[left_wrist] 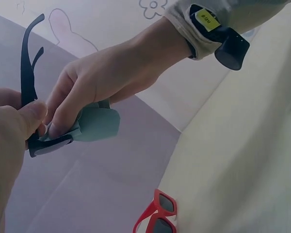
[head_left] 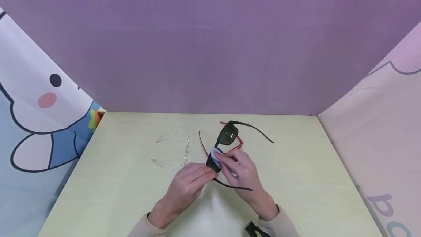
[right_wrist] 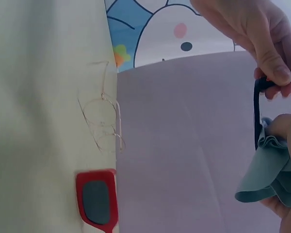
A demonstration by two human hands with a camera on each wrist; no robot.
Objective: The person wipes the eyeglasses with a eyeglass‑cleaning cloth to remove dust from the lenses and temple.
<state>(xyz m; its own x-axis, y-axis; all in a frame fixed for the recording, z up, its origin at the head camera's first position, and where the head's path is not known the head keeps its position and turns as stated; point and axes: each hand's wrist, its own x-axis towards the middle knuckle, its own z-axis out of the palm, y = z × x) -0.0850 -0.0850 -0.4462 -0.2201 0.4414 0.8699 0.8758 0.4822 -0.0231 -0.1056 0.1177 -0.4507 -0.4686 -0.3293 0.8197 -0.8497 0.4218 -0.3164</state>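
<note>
Beyond the pale surface (head_left: 115, 193) we see a purple wall (head_left: 210, 46), with printed panels (head_left: 36, 120) on both sides. Above the surface, two hands hold the black sunglasses (head_left: 227, 135): we see the fingers and thumb of the left hand (head_left: 192, 182) pinched on the frame near one hinge, while those of the right hand (head_left: 243, 169) clamp a pale blue-green cloth (right_wrist: 262, 174) against a lens. On the surface we find red sunglasses (right_wrist: 96, 201) and, to their left in the head view, thin wire-framed glasses (head_left: 186, 151).
</note>
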